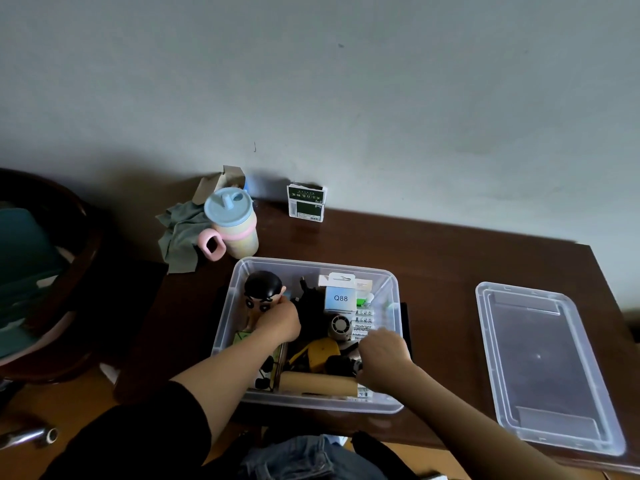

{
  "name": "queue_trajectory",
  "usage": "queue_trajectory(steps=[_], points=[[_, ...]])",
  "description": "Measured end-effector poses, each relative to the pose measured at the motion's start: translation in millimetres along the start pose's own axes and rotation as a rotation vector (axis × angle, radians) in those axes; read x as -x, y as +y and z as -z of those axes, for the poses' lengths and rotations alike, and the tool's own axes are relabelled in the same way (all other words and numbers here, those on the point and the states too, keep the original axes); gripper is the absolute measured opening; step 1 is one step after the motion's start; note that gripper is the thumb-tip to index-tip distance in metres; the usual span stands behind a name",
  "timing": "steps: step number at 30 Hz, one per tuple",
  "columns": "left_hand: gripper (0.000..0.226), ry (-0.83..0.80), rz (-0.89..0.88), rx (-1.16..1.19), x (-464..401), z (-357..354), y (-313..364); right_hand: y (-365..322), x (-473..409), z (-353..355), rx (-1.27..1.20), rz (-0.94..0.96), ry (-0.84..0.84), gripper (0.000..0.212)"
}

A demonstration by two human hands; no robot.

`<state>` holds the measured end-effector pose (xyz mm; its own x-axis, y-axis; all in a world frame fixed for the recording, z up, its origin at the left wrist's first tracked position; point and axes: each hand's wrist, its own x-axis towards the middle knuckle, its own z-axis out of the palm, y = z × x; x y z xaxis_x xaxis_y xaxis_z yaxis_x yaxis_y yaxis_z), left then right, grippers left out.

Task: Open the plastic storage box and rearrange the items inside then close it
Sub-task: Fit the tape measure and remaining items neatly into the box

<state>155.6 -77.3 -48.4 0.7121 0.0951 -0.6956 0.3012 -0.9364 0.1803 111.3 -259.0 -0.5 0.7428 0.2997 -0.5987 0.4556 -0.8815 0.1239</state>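
A clear plastic storage box (313, 264) stands open on the dark wooden desk, and its lid (543, 367) lies flat to the right. Inside are a cartoon figure with a black head (261, 291), a white Q88 carton (340, 296), a small round fan (338, 326), battery packs (363, 323), a yellow object (323, 353) and a tan roll (317, 382). My left hand (278, 322) grips the cartoon figure at the box's left side. My right hand (381, 360) is curled inside the front right corner over a black object (341, 365); what it holds is hidden.
Behind the box stand a pastel cup with a blue lid and pink handle (230, 223), a crumpled grey-green cloth (181, 233) and a green and white carton (306, 201) by the wall. A round dark chair (52, 271) is at the left. A metal tube (29, 436) lies bottom left.
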Motion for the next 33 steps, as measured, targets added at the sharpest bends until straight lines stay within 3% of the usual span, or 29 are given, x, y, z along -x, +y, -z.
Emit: queue_trajectory(steps=[2, 6, 9, 13, 17, 23, 25, 27, 30, 33], points=[[0.009, -0.047, -0.044, 0.029, -1.0, 2.6, -2.9, 5.9, 5.5, 7.7, -0.078, -0.029, 0.026, 0.019], [0.035, -0.169, -0.077, -0.031, -4.9, -0.8, -9.5, 23.9, 11.6, 23.4, -0.191, -0.091, 0.089, 0.034], [0.026, -0.223, -0.039, 0.002, -4.2, -1.5, -9.2, 37.8, 10.8, 33.1, -0.397, -0.146, 0.138, 0.032], [0.038, -0.348, -0.058, 0.038, -6.5, -1.2, -7.8, 32.0, 2.7, 34.0, -0.766, -0.133, 0.113, 0.028], [0.043, -0.322, -0.148, -0.004, -4.7, 1.4, -9.9, 9.1, -10.0, 26.0, -1.022, -0.143, 0.090, 0.023], [0.036, -0.330, -0.138, 0.011, -4.2, 2.4, -10.9, -16.1, -25.2, 17.8, -1.217, -0.169, -0.019, 0.024], [0.027, -0.262, -0.134, 0.030, -2.7, 7.8, -14.1, -23.0, -31.4, 18.2, -1.282, -0.183, -0.050, 0.023], [0.033, -0.202, -0.167, 0.044, 0.5, 15.2, -20.8, -32.7, -38.1, 20.5, -1.350, -0.191, -0.073, 0.021], [0.019, -0.194, -0.179, 0.042, 3.4, 22.3, -34.4, -53.3, -49.4, 24.5, -1.355, -0.213, -0.057, 0.027], [0.037, -0.166, -0.116, 0.025, 5.4, 23.3, -44.6, -75.0, -61.9, 25.7, -1.209, -0.245, 0.067, 0.029]])
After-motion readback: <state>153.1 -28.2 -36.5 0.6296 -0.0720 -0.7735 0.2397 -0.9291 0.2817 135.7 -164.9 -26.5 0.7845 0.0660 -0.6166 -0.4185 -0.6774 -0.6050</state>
